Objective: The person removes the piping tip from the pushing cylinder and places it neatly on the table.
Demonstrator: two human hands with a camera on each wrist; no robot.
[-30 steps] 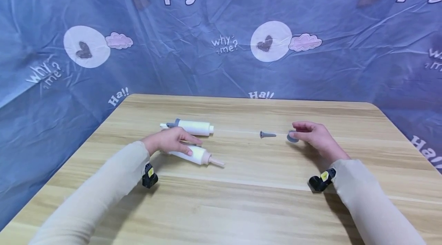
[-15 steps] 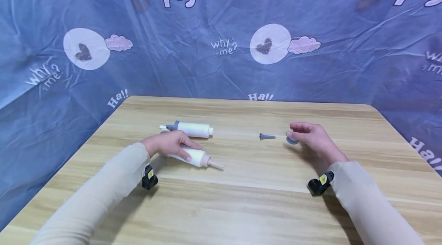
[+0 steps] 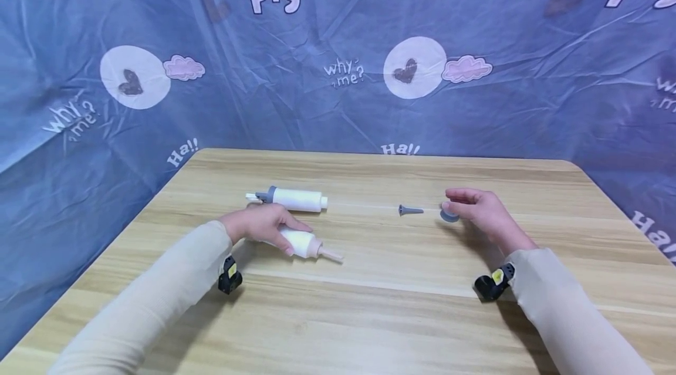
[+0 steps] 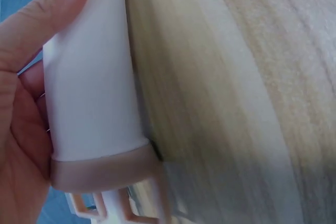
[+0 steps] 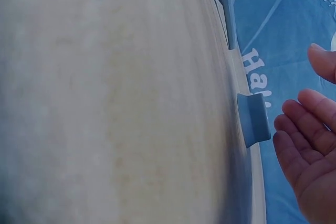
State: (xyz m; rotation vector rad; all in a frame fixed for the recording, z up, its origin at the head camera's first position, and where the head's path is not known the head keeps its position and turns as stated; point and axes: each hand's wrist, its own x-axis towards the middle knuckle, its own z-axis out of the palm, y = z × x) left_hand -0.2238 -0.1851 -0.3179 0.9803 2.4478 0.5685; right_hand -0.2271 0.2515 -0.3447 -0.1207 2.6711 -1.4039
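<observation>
At the table's (image 3: 338,319) ten o'clock, the left hand (image 3: 262,222) grips a bottle (image 3: 300,242), its pink nozzle (image 3: 330,254) fitted. Near two, the right hand (image 3: 483,212), fingers together, thumb apart, is beside a grey cap (image 3: 450,216); the grey nozzle (image 3: 411,210) lies loose, the second bottle (image 3: 297,199), at eleven, nozzleless.
</observation>
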